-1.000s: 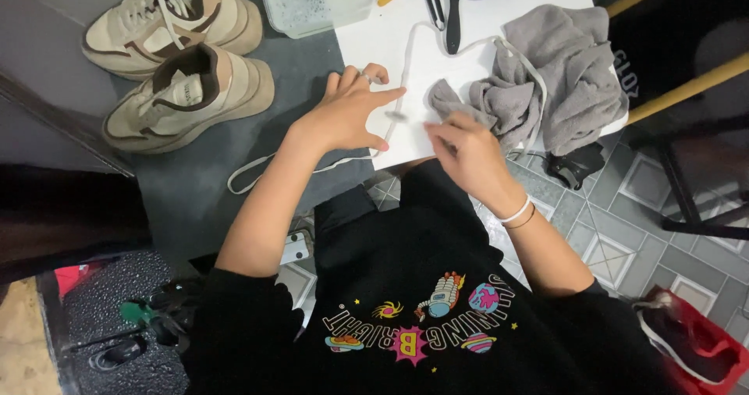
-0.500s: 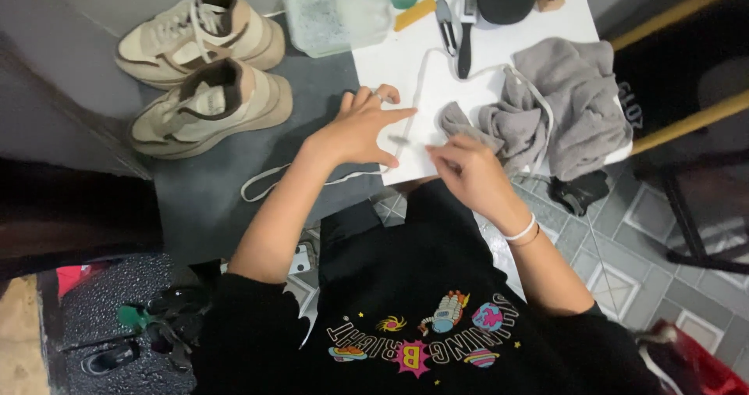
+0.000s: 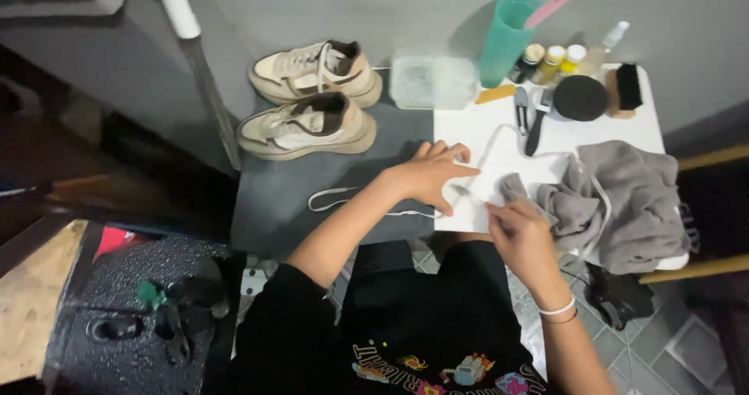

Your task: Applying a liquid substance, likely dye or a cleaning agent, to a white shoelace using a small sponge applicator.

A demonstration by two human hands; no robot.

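My left hand (image 3: pixel 429 175) lies on the white sheet (image 3: pixel 499 157) and pinches a white shoelace (image 3: pixel 343 200) that trails left across the dark grey mat (image 3: pixel 296 208). My right hand (image 3: pixel 521 235) holds a corner of the grey cloth (image 3: pixel 616 200) against the lace, just right of the left hand's fingertips. Another length of white lace (image 3: pixel 499 133) curves over the sheet and across the cloth. Two beige sneakers (image 3: pixel 312 98) without this lace stand at the back of the mat.
At the table's back stand a clear plastic box (image 3: pixel 433 83), a teal cup (image 3: pixel 505 40) with a pink toothbrush, small bottles (image 3: pixel 554 59), a round black lid (image 3: pixel 580 97), a wooden brush (image 3: pixel 622 90) and a dark brush (image 3: pixel 534 126). A black rag (image 3: pixel 616 297) lies on the tiled floor.
The camera has tilted up, showing more of the table's back. Both hands stay together at the lace; the right hand has shifted slightly along it with the cloth.
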